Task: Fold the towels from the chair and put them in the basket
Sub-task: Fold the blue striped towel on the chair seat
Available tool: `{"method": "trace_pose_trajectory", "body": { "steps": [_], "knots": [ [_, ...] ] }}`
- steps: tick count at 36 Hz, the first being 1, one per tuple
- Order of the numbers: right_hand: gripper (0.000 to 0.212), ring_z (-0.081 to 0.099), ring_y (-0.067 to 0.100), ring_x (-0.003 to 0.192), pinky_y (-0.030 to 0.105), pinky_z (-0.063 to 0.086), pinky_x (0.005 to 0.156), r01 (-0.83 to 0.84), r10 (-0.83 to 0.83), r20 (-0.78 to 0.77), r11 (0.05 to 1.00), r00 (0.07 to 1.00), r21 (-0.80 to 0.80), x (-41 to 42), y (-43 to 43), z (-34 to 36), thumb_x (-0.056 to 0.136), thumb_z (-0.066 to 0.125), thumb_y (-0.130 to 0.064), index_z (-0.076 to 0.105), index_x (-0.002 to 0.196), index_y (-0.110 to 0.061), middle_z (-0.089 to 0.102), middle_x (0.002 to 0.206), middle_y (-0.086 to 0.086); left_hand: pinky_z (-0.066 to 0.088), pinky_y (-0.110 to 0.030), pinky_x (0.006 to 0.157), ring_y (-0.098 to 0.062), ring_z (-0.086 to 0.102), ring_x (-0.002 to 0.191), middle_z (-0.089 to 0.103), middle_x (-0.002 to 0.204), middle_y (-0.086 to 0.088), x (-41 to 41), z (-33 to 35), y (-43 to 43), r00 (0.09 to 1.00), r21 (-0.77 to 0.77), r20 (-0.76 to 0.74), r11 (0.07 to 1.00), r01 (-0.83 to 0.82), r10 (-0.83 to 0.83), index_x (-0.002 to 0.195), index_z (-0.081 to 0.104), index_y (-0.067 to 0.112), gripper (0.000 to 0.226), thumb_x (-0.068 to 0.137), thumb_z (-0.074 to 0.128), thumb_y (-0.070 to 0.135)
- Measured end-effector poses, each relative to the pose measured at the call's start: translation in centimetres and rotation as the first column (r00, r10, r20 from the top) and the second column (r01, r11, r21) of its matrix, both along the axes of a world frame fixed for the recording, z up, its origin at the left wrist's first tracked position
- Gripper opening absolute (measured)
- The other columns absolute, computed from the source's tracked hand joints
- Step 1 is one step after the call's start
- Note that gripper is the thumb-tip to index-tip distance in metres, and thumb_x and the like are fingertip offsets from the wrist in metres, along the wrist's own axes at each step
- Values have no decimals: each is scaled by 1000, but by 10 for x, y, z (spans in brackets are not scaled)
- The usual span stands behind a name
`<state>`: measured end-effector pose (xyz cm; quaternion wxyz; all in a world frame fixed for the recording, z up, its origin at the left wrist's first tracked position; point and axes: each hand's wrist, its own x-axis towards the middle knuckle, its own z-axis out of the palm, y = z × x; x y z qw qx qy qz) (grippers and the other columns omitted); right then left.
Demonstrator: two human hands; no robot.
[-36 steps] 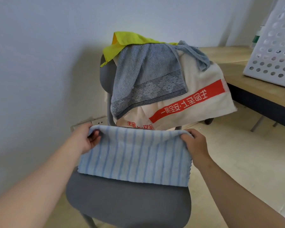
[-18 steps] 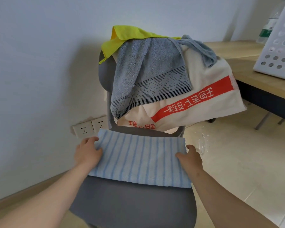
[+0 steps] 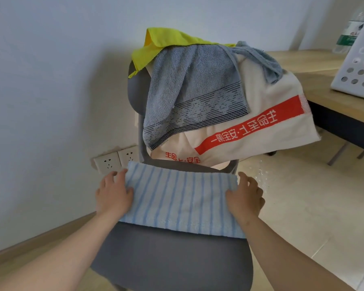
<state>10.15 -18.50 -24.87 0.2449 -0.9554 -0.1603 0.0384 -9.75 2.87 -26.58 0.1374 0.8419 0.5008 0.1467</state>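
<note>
A blue-striped towel (image 3: 181, 198) lies folded flat on the seat of the grey chair (image 3: 172, 263). My left hand (image 3: 112, 194) rests on its left end with fingers spread. My right hand (image 3: 245, 195) presses its right end, fingers relaxed. Over the chair back hang a grey towel (image 3: 189, 91), a cream towel with a red band (image 3: 261, 122) and a yellow cloth (image 3: 162, 43). The white perforated basket (image 3: 359, 66) stands on the wooden table at the far right, partly out of frame.
The wooden table (image 3: 315, 66) runs along the right, with a plastic bottle (image 3: 349, 32) behind the basket. A wall with power sockets (image 3: 116, 160) is close on the left. Pale tiled floor (image 3: 303, 206) lies to the right of the chair.
My hands lowered the striped towel from a pinched hold onto the seat and now lie flat on its two ends. The view has shifted slightly closer.
</note>
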Motion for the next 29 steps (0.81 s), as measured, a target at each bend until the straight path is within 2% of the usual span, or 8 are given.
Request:
{"method": "trace_pose_trajectory", "body": {
  "steps": [2, 4, 7, 10, 17, 22, 26, 29],
  "knots": [
    [47, 35, 26, 128, 40, 32, 103, -102, 105, 135, 994, 985, -23, -12, 6, 3, 91, 49, -22, 37, 136, -24, 33, 146, 3, 21, -39, 109, -24, 20, 140, 29, 149, -4, 3, -4, -10, 984, 119, -53, 978, 174, -169, 142, 33, 24, 52, 91, 48, 27],
    [42, 34, 25, 130, 38, 32, 104, -245, 257, 169, 966, 952, -85, -27, 13, 1, 93, 44, -26, 40, 135, -25, 34, 147, 1, 8, -36, 114, -19, 5, 145, 15, 156, 3, 8, -9, -19, 928, 78, -164, 934, 349, -333, 145, 25, 30, 51, 96, 38, 37],
    [45, 30, 22, 134, 38, 24, 108, -447, 460, 19, 870, 887, -205, -51, 16, -12, 97, 34, -39, 32, 141, -31, 31, 150, -4, -5, -39, 115, -18, -7, 145, 0, 158, 6, 8, -19, -34, 845, -138, -291, 894, 426, -448, 148, 12, 37, 54, 97, 23, 52],
    [48, 14, 19, 142, 38, 10, 113, -542, 548, -70, 785, 833, -301, -63, 6, -31, 98, 28, -46, 25, 145, -35, 20, 155, -8, -9, -41, 115, -19, -12, 145, -5, 158, 7, 4, -24, -47, 824, -142, -379, 907, 397, -421, 148, 6, 37, 56, 96, 17, 55],
    [45, 8, 16, 145, 39, 6, 115, -573, 583, -77, 751, 809, -328, -54, -12, -30, 99, 27, -42, 28, 143, -39, 15, 156, -12, 11, -38, 112, -20, 13, 141, 16, 155, 8, -9, -16, -75, 845, -98, -387, 927, 361, -370, 146, 18, 41, 57, 92, 21, 61],
    [39, 9, 22, 144, 43, 8, 114, -480, 505, -31, 797, 862, -367, -51, -27, -23, 98, 33, -37, 37, 137, -40, 20, 155, -10, 29, -34, 97, -21, 36, 120, 41, 132, 8, -15, -9, -89, 836, -86, -364, 908, 410, -412, 138, 34, 43, 48, 93, 25, 58],
    [29, 32, 22, 128, 34, 25, 106, -336, 400, 179, 891, 899, -305, -65, -36, -15, 96, 43, -28, 50, 124, -33, 36, 142, -2, 30, -32, 91, -19, 41, 113, 46, 122, 7, -21, -4, -90, 841, -71, -298, 889, 452, -451, 133, 42, 42, 38, 97, 30, 45],
    [22, 44, 16, 108, 26, 39, 91, -391, 424, 220, 903, 879, -178, -82, -38, -11, 95, 45, -23, 55, 114, -26, 48, 119, -3, 24, -33, 96, -17, 34, 123, 44, 129, 10, -23, -3, -88, 842, -7, -279, 878, 478, -461, 129, 46, 41, 35, 95, 39, 41]
  ]
}}
